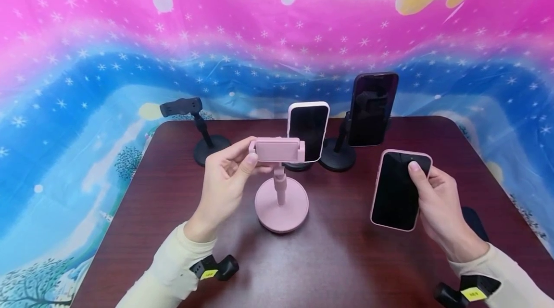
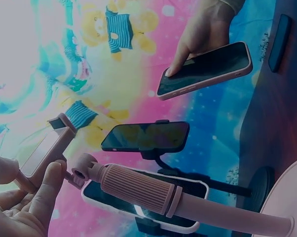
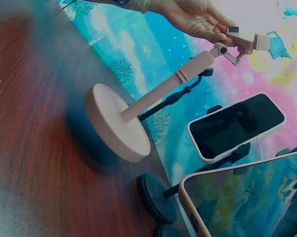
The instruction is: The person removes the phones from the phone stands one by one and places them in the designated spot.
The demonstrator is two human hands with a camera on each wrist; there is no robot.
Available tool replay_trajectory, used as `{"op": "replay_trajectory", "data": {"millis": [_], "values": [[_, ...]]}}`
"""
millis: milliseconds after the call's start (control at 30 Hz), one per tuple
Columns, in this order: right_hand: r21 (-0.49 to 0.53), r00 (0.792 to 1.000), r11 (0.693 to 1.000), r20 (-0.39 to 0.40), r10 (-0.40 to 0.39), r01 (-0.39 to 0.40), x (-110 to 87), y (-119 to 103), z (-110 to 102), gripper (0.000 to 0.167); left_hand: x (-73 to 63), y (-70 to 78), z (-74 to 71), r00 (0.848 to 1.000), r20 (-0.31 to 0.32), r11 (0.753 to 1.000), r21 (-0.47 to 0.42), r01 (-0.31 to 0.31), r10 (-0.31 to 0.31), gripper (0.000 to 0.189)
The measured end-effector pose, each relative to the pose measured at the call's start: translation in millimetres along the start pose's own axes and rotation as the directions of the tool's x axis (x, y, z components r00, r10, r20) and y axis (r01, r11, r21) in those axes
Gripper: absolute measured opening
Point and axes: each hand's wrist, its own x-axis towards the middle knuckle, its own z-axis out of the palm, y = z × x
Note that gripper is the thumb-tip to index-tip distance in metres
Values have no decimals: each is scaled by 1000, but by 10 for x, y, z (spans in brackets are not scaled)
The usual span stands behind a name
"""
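Observation:
A pink phone stand [image 1: 281, 197] with a round base stands on the table. My left hand [image 1: 227, 178] pinches the left end of its clamp head [image 1: 278, 149], thumb in front and fingers behind. To the right, my right hand [image 1: 441, 207] grips a phone in a pink case [image 1: 396, 190], the thumb lying over its dark screen. This phone is held above the table, apart from the stand. In the left wrist view the stand's ribbed neck [image 2: 138, 190] runs up to the clamp. The clamp holds no phone.
Behind the pink stand, a white-cased phone [image 1: 308, 127] and a black phone [image 1: 373, 109] sit in black stands. A black stand without a phone [image 1: 203, 137] is at the back left. Another dark flat object [image 1: 475, 224] lies partly hidden by my right wrist.

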Motion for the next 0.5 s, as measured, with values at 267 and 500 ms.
{"op": "replay_trajectory", "data": {"millis": [267,500], "values": [[-23,1000,999,-18,24,-24,-24,9,-75,25,44,2,-78,999,-36,999,17,-29,30,33],[-32,999,999,-17,43,-43,-43,41,-124,26,95,-22,-142,997,-74,999,23,-28,30,32]]}}
